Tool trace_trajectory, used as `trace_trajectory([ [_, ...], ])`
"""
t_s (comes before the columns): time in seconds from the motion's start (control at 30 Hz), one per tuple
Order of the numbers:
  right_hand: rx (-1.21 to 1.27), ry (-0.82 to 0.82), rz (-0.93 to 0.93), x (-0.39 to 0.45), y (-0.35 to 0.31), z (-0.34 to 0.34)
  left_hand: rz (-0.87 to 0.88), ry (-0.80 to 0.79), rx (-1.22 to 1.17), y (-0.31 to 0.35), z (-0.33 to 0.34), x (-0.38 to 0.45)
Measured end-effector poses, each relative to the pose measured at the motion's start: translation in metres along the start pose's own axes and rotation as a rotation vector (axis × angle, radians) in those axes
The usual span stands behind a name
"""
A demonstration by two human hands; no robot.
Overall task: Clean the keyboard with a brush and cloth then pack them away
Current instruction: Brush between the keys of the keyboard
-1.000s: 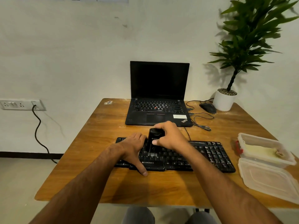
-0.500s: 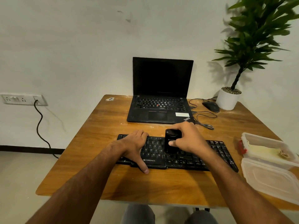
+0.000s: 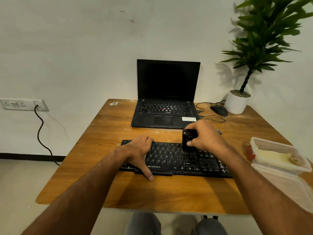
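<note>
The right hand (image 3: 205,137) has its grip clamped around a black brush (image 3: 188,139), held upright with its lower end on the upper key rows of the black keyboard (image 3: 177,160), right of centre. The left hand (image 3: 138,150) lies flat with fingers straight on the keyboard's left end, thumb over the front edge. The keyboard rests on the wooden worktop (image 3: 105,189); an open plastic container (image 3: 277,155) sits at the right edge.

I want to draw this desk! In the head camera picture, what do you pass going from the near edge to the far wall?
Table edge → keyboard, left hand resting on it → black brush gripped by the right hand → laptop → mouse → plant pot by the wall.
</note>
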State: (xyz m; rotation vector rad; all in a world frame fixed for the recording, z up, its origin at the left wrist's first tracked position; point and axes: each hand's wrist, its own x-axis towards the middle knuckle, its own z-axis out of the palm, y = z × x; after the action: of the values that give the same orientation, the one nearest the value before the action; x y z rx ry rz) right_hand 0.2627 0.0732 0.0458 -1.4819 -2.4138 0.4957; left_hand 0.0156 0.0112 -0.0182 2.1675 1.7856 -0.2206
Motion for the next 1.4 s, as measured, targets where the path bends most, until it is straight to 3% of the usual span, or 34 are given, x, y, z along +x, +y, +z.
trace_trajectory([
  [0.17, 0.081, 0.034, -0.051, -0.002, -0.019, 0.017, 0.003, 0.006, 0.019, 0.001, -0.001, 0.000],
  [0.37, 0.371, 0.082, -0.087, 0.011, -0.049, 0.048, -0.011, 0.004, 0.030, 0.002, -0.002, -0.001],
  [0.53, 0.181, -0.049, 0.000, 0.013, -0.015, 0.021, 0.001, 0.004, 0.020, -0.001, -0.001, 0.000],
  [0.63, 0.046, -0.042, 0.045, 0.013, 0.001, -0.001, 0.000, 0.008, 0.016, 0.000, 0.000, 0.001],
  [0.97, 0.315, 0.070, -0.076, 0.021, -0.045, 0.043, -0.004, 0.017, 0.017, 0.003, -0.002, -0.002],
  [1.27, 0.013, -0.021, 0.074, 0.017, 0.004, -0.006, 0.005, 0.019, -0.001, 0.002, -0.001, -0.002],
  [1.4, 0.121, -0.020, 0.006, 0.017, -0.011, 0.005, 0.005, 0.020, 0.007, 0.002, -0.001, -0.001],
])
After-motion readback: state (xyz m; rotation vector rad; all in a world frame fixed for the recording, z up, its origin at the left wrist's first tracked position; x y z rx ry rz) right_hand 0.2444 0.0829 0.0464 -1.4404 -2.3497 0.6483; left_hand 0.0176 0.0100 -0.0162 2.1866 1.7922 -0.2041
